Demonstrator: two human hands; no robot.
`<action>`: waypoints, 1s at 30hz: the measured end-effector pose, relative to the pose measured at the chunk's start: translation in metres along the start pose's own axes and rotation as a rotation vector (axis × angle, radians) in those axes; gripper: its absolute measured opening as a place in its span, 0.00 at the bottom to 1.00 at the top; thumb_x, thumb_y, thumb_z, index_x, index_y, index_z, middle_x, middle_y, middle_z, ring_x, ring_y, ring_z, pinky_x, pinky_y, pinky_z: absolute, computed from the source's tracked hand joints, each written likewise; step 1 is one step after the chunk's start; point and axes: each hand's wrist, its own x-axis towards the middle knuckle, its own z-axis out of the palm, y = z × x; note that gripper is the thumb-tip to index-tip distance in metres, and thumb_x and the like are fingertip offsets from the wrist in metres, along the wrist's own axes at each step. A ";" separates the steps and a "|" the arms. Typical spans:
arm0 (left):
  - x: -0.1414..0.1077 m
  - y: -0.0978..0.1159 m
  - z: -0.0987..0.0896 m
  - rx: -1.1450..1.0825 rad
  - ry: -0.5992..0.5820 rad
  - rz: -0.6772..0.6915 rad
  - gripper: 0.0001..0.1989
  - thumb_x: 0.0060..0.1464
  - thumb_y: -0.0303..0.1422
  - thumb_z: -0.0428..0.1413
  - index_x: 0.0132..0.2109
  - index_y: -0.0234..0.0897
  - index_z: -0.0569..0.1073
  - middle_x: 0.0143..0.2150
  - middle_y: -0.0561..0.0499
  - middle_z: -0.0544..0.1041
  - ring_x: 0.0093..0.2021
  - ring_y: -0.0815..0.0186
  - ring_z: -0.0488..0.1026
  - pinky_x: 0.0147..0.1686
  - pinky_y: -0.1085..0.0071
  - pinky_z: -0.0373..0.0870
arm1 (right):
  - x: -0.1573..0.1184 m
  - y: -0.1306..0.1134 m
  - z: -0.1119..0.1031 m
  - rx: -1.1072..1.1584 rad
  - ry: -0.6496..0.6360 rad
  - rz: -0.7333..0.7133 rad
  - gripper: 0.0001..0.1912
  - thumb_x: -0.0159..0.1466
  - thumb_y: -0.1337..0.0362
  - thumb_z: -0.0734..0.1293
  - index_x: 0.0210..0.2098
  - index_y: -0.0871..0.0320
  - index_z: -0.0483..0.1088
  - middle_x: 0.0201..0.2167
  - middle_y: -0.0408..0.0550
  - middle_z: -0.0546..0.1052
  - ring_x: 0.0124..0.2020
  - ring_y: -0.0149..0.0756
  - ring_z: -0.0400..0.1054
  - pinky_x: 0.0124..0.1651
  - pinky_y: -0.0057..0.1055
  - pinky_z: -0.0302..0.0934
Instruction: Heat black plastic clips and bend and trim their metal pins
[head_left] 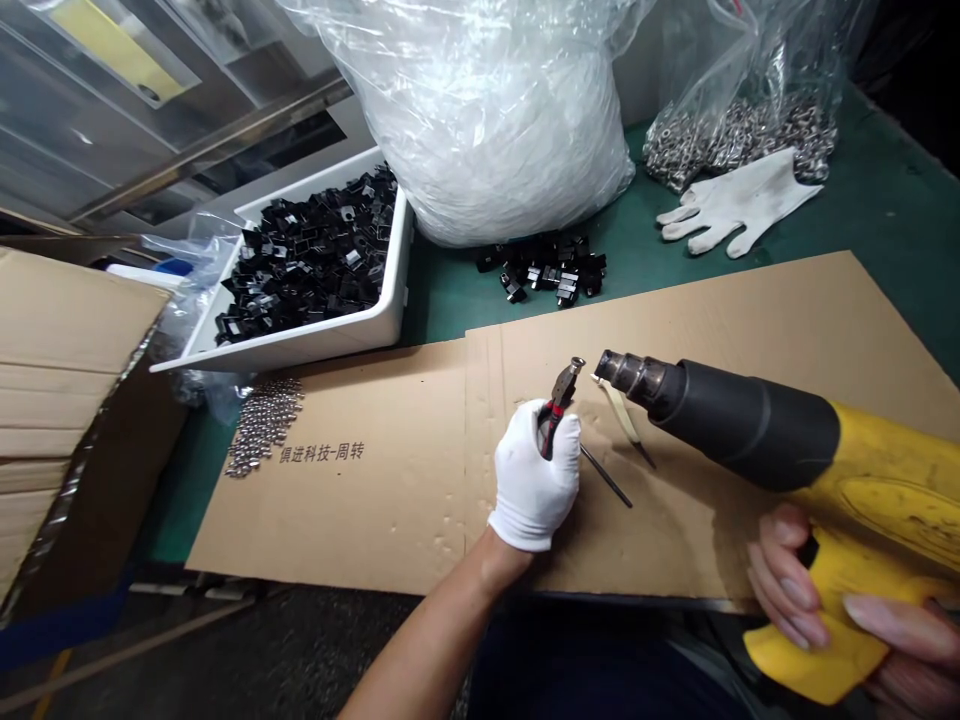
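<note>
Left hand (535, 482) grips pliers (558, 405), apparent fitting (577, 363) at their tip; right hand (789, 580), heat gun (757, 425)

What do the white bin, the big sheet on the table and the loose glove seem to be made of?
Bin: probably hard plastic, smooth with a slight sheen along its thick, rounded rim.
Sheet: brown cardboard, matte, with a fold line, small dents and printed characters.
Glove: likely soft knit fabric, dull off-white, lying limp; the weave is too small to make out.
</note>
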 end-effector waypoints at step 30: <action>-0.001 0.000 0.002 0.020 0.006 0.021 0.12 0.69 0.43 0.52 0.46 0.39 0.70 0.40 0.48 0.77 0.39 0.62 0.77 0.42 0.67 0.72 | 0.003 -0.006 0.002 -0.044 -0.043 0.050 0.17 0.66 0.52 0.68 0.50 0.50 0.66 0.32 0.48 0.68 0.26 0.36 0.62 0.29 0.37 0.59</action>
